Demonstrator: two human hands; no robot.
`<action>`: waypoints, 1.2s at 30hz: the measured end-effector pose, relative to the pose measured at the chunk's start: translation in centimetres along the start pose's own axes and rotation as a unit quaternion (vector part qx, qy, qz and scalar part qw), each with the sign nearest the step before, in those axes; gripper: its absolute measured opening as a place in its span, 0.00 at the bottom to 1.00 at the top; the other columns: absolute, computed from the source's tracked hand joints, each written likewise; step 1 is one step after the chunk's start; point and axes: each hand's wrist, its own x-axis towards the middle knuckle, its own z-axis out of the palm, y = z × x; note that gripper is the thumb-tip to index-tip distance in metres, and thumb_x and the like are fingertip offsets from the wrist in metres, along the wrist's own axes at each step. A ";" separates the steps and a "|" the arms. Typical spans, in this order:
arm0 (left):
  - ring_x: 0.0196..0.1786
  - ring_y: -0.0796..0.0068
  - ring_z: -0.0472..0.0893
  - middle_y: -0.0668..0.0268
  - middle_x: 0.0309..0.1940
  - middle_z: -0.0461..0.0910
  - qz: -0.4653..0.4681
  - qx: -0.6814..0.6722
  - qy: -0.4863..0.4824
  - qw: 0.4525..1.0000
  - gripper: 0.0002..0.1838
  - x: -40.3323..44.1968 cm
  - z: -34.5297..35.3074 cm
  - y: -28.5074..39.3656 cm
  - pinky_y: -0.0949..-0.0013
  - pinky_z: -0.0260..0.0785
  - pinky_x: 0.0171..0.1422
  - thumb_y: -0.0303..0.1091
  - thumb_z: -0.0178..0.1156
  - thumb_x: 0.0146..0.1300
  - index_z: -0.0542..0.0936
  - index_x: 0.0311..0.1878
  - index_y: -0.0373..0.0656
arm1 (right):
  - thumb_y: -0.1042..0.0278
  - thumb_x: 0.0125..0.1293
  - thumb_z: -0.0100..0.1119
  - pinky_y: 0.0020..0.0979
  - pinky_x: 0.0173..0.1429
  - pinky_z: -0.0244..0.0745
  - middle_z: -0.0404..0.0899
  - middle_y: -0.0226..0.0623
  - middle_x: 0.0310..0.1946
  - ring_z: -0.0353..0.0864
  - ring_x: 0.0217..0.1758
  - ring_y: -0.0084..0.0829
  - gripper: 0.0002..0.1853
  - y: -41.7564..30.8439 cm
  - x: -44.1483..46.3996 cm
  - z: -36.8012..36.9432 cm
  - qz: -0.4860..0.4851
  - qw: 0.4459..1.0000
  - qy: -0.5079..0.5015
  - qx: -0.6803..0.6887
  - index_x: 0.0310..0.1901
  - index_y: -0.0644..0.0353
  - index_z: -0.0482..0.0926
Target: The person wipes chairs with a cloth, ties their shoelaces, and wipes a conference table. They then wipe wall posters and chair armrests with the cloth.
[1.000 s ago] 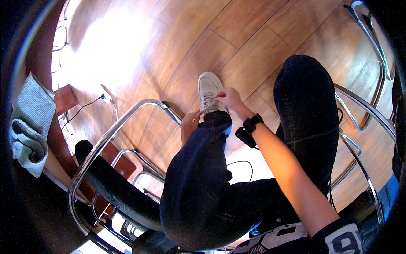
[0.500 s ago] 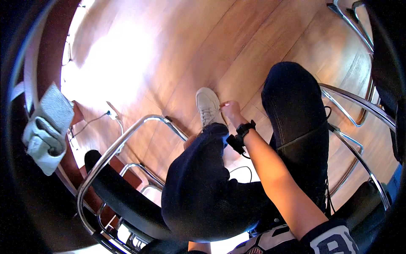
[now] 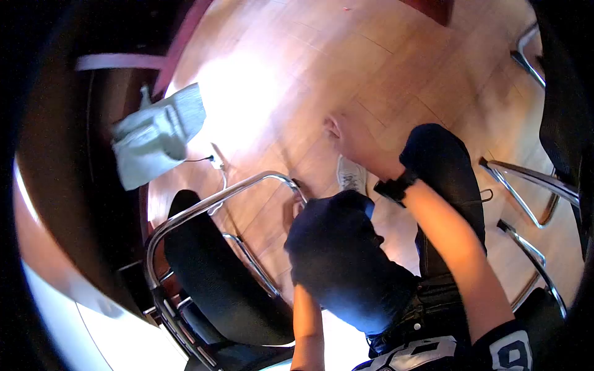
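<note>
On the wooden floor (image 3: 396, 80), just past the knee of the bent left leg (image 3: 337, 247), the pale laced shoe (image 3: 351, 178) is planted, with its heel end hidden from the camera. The foot appears to be kept close in so that it can be reached from a seated, bent-over posture. The left hand (image 3: 289, 213) is held low on the outer side of that leg, probably because the shoe is more easily reached around the knee than over it; it is partly covered by the leg and the metal frame (image 3: 218, 196) of the black chair (image 3: 229, 278), and whether its fingers are spread or pressed together cannot be told. The right hand (image 3: 352, 139) is held between the legs' line and the open floor, above the shoe in the view, with its fingers loosely curled; because of the blur, it cannot be told whether anything thin is pinched. Compared with half a second ago, when it was held just beside the shoe, the right hand has been raised, and less of the shoe is seen. The view has also been swung, so that the grey cloth (image 3: 148, 145) is brought farther into the picture.
</note>
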 end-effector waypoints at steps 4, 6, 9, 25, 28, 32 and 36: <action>0.51 0.58 0.75 0.54 0.47 0.76 0.174 0.159 0.255 0.938 0.14 9.6 -8.5 6.6 0.57 0.64 0.58 0.22 0.52 0.63 0.72 0.53 0.35 | 0.72 0.54 0.60 0.35 0.54 0.70 0.74 0.38 0.45 0.73 0.49 0.38 0.16 -13.4 6.7 -2.9 -0.327 0.942 0.065 0.013 0.47 0.56 0.74; 0.57 0.54 0.69 0.50 0.56 0.69 0.182 0.154 0.345 0.908 0.21 13.9 -12.2 9.4 0.54 0.58 0.63 0.24 0.53 0.61 0.67 0.59 0.34 | 0.71 0.52 0.63 0.37 0.62 0.67 0.70 0.39 0.55 0.70 0.56 0.37 0.25 -18.7 9.7 -2.0 -0.465 0.884 0.042 0.020 0.55 0.53 0.72; 0.67 0.53 0.59 0.50 0.63 0.62 0.148 0.168 0.258 0.940 0.32 19.1 -15.6 10.6 0.54 0.47 0.71 0.30 0.58 0.58 0.59 0.65 0.35 | 0.67 0.56 0.55 0.40 0.63 0.63 0.68 0.41 0.58 0.69 0.59 0.37 0.22 -22.1 14.9 3.5 -0.550 0.816 0.134 -0.118 0.55 0.54 0.72; 0.52 0.67 0.70 0.60 0.52 0.70 -0.090 -0.180 0.238 0.950 0.18 14.7 -7.4 2.4 0.62 0.64 0.59 0.35 0.52 0.67 0.68 0.56 0.38 | 0.67 0.64 0.55 0.38 0.58 0.67 0.76 0.41 0.51 0.72 0.55 0.39 0.15 -19.1 12.8 -4.8 -0.292 0.927 -0.233 0.035 0.51 0.61 0.74; 0.52 0.63 0.72 0.57 0.52 0.72 -0.101 -0.215 0.260 0.936 0.18 13.9 -13.4 11.5 0.59 0.65 0.57 0.36 0.53 0.66 0.70 0.55 0.38 | 0.64 0.64 0.55 0.39 0.57 0.68 0.75 0.41 0.51 0.72 0.55 0.40 0.17 -20.5 10.7 -7.2 -0.257 0.933 -0.250 -0.028 0.52 0.61 0.74; 0.52 0.56 0.73 0.53 0.52 0.73 -0.142 -0.129 0.160 0.968 0.19 13.6 -15.9 16.3 0.55 0.64 0.58 0.38 0.56 0.63 0.72 0.54 0.38 | 0.57 0.62 0.56 0.41 0.56 0.69 0.75 0.45 0.51 0.72 0.55 0.46 0.20 -24.1 6.2 -9.2 -0.083 0.916 -0.366 -0.142 0.52 0.60 0.74; 0.55 0.50 0.71 0.51 0.48 0.74 -0.079 -0.082 0.008 0.993 0.23 11.0 -19.5 21.3 0.54 0.60 0.60 0.40 0.61 0.53 0.73 0.49 0.38 | 0.72 0.56 0.55 0.44 0.57 0.68 0.74 0.53 0.49 0.73 0.53 0.51 0.20 -33.0 4.7 -12.4 -0.087 0.848 -0.462 -0.245 0.52 0.66 0.73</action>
